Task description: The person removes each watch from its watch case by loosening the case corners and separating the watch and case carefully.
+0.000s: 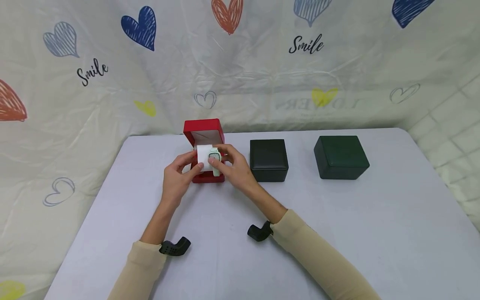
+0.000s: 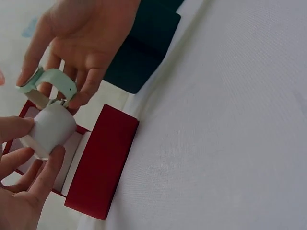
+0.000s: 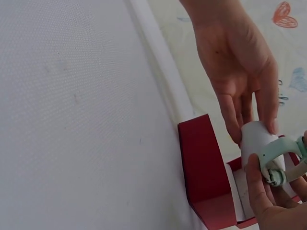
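A red watch box [image 1: 204, 132] stands open on the table, its lid upright at the back. Just above it my left hand [image 1: 179, 177] holds a white cushion [image 1: 203, 156] between thumb and fingers. My right hand [image 1: 233, 166] pinches a pale green watch [image 1: 215, 160] by its strap against that cushion. In the left wrist view the cushion [image 2: 53, 127] sits over the red box [image 2: 103, 163] and the green watch [image 2: 48, 79] curves above it. The right wrist view shows the watch [image 3: 278, 158] half wrapped round the cushion [image 3: 254, 139].
A black box [image 1: 268, 160] and a dark green box [image 1: 340, 157], both closed, stand to the right of the red one on the pale grey table [image 1: 337, 233]. A cloth printed with hearts [image 1: 262, 66] hangs behind. Black wrist camera mounts [image 1: 258, 231] sit on my sleeves.
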A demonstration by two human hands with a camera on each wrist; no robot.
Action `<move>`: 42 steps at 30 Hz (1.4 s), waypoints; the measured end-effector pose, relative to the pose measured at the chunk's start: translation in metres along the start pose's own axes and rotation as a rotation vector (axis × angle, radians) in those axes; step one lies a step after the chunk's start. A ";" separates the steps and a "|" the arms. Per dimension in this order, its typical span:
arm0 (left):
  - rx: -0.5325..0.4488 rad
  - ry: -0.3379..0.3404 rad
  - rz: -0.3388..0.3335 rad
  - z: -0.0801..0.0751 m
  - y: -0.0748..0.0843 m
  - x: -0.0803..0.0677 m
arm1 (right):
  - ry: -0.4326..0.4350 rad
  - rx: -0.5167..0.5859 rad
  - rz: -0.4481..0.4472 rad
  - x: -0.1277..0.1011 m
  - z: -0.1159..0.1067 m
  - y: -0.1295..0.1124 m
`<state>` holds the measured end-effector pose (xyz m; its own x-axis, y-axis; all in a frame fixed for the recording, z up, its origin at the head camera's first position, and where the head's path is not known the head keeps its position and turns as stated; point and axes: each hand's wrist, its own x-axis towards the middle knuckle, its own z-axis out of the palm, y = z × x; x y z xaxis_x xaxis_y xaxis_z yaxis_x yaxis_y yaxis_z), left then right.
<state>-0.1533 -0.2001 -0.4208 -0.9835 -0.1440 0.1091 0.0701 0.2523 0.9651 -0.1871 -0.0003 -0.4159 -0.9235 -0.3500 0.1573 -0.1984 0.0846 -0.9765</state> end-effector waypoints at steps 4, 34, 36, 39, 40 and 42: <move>0.079 0.010 0.019 0.002 0.001 0.002 | 0.005 0.019 -0.003 0.000 0.000 0.002; 0.175 -0.030 -0.021 0.008 -0.009 0.012 | 0.064 0.173 0.091 0.011 0.003 0.015; 0.181 -0.030 -0.027 0.008 -0.010 0.012 | 0.062 0.187 0.094 0.011 0.003 0.016; 0.184 -0.027 -0.028 0.009 -0.010 0.012 | 0.058 0.195 0.098 0.011 0.004 0.017; 0.185 -0.025 -0.027 0.009 -0.010 0.012 | 0.056 0.199 0.101 0.011 0.004 0.017; 0.188 -0.020 -0.026 0.010 -0.010 0.013 | 0.055 0.200 0.106 0.012 0.004 0.017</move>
<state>-0.1682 -0.1953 -0.4314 -0.9879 -0.1338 0.0784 0.0146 0.4233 0.9059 -0.1996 -0.0070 -0.4312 -0.9533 -0.2972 0.0543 -0.0348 -0.0706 -0.9969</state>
